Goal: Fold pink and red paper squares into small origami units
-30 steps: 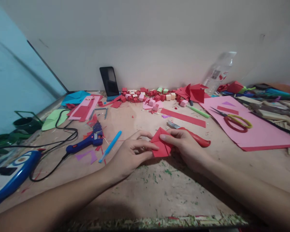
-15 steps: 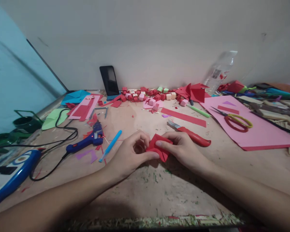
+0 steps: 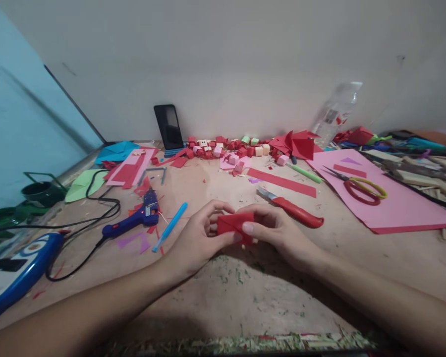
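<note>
A small piece of folded red paper (image 3: 231, 222) is held between both hands, just above the table near its middle. My left hand (image 3: 204, 230) grips its left side, thumb along the lower edge and fingers curled behind. On the other side, my right hand (image 3: 275, 229) pinches it between thumb and fingers, the thumb pressing on the front. A red-handled utility knife (image 3: 295, 210) lies just beyond my right hand. To the left of my left hand rests a blue pen-like stick (image 3: 170, 227).
A blue glue gun (image 3: 134, 220) with a black cord lies at left. Scissors (image 3: 364, 191) rest on pink paper (image 3: 405, 210) at right. Along the wall stand a phone (image 3: 168, 126), several small paper cubes (image 3: 241, 148) and a leaning plastic bottle (image 3: 336, 114). A red strip (image 3: 282, 182) lies mid-table.
The folded red paper has turned from a diamond-like tilt to a level rectangle and shifted slightly left. My fingers have changed their hold on it; both hands still grip it.
</note>
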The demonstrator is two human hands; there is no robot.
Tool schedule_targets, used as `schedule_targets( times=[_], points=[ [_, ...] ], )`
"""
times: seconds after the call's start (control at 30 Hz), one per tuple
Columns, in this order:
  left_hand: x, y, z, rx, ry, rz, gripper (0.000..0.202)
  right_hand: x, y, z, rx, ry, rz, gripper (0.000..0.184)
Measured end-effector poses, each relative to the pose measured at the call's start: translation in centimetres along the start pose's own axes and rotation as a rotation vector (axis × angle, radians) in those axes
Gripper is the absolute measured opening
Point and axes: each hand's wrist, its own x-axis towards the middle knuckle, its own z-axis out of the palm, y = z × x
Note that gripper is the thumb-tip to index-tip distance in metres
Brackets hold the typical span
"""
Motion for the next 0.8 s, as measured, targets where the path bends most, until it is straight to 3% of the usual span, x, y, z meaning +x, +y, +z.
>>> schedule_targets(
  times=[0.1,0.2,0.43,0.53,0.6,0.7,0.8],
  points=[
    [-0.2,0.3,0.1,0.028,0.077,0.019,0.034,0.1,0.1,0.1,0.104,-0.064,0.010,0.034],
    [-0.2,0.3,0.1,0.074,0.122,0.031,0.031,0.3,0.3,0.2,0.061,-0.067,0.064,0.030],
    [0.0,0.1,-0.1,0.049,0.072,0.026,0.038,0.4,0.3,-0.1,-0.030,-0.012,0.082,0.027],
    [0.0,0.7,-0.4,0.127,0.108,0.082,0.047,0.4,-0.2,-0.5,-0.123,0.004,0.076,0.024],
    [0.0,1.0,-0.6,0.212,0.130,0.126,0.042,0.4,-0.6,-0.7,-0.204,-0.047,0.091,0.024],
    [0.1,1.2,-0.8,0.331,0.058,0.122,0.026,0.2,-0.9,-0.8,-0.280,-0.139,0.126,0.026],
    [0.1,1.2,-0.6,0.310,-0.006,0.076,0.030,0.1,-0.8,-0.8,-0.237,-0.126,0.139,0.028]
  ],
)
